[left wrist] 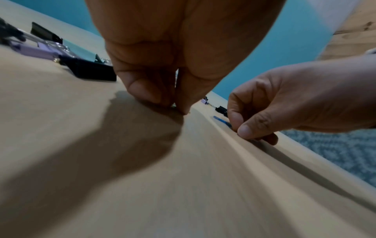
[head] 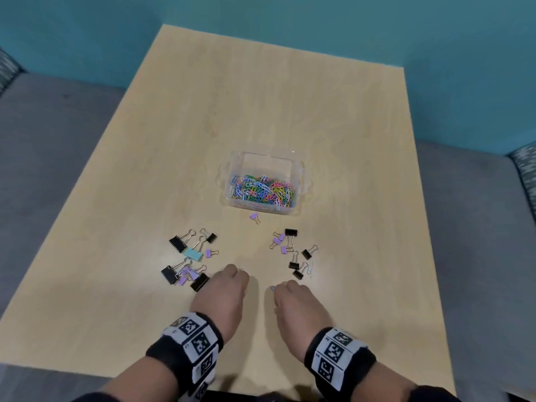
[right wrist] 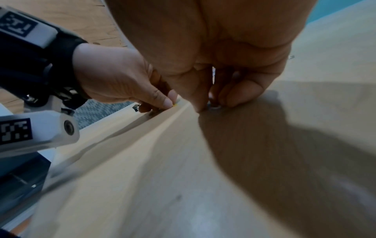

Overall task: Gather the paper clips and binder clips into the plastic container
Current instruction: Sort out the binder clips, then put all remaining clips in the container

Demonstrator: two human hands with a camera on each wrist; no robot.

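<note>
Pinching at the tabletop, the left hand (head: 223, 291) has thumb and forefinger tips (left wrist: 142, 91) pressed together on the table (head: 145, 169); a small pale clip glints between them, too small to make out. The right hand (head: 298, 303) pinches likewise, its curled fingers (right wrist: 240, 95) closed round a blue paper clip (left wrist: 222, 121) whose long axis lies flat on the wood, its free end poking out toward the left hand.

Just left of the left hand lies a cluster of binder clips (head: 188, 256), black, lilac and one pale teal, their wire handles pointing every which way. Ahead of the right hand a second scatter of binder clips (head: 293, 253) lies with a light blue paper clip (head: 311, 268) at its right edge, long axis running away from the person. One lilac binder clip (head: 254, 217) sits alone just in front of the plastic container (head: 301, 169), which stands upright mid-table with a heap of coloured paper clips (head: 264, 190) in its near half.
</note>
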